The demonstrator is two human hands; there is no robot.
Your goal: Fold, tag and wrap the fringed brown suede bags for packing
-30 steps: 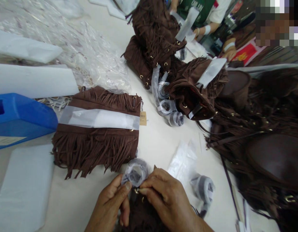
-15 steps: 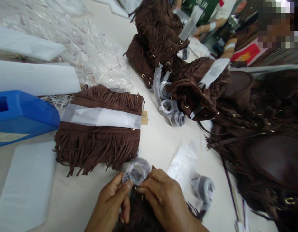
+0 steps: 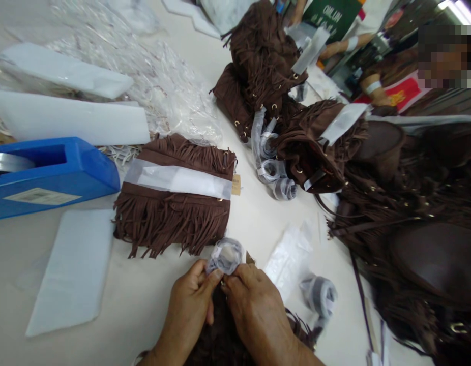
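A grey strap coiled in clear plastic (image 3: pixel 227 255) rises between my two hands, over a dark brown bag (image 3: pixel 220 338) at the lower edge. My left hand (image 3: pixel 192 300) pinches the left base of the coil between thumb and fingers. My right hand (image 3: pixel 254 300) is closed beside it, fingertips at a small gold-coloured metal fitting; what exactly they grip is hidden. A corner of a brown tag (image 3: pixel 249 257) shows behind the right knuckles. Just beyond lies a fringed brown bag (image 3: pixel 174 218) with a white wrapped band across it and a tan tag (image 3: pixel 236 184).
A blue tape dispenser (image 3: pixel 86 168) and white sheets (image 3: pixel 73 269) lie left, plastic bags (image 3: pixel 174 91) behind. Fringed bags (image 3: pixel 266 61) and wrapped straps (image 3: pixel 283 188) are piled beyond. Another wrapped strap (image 3: pixel 321 295) and dark bags (image 3: pixel 430 254) sit right. Other people's arms (image 3: pixel 346 46) show at the back.
The view has shifted, so the table's things appear further right and more of the tape dispenser shows. Both hands keep their hold around the base of the coiled strap.
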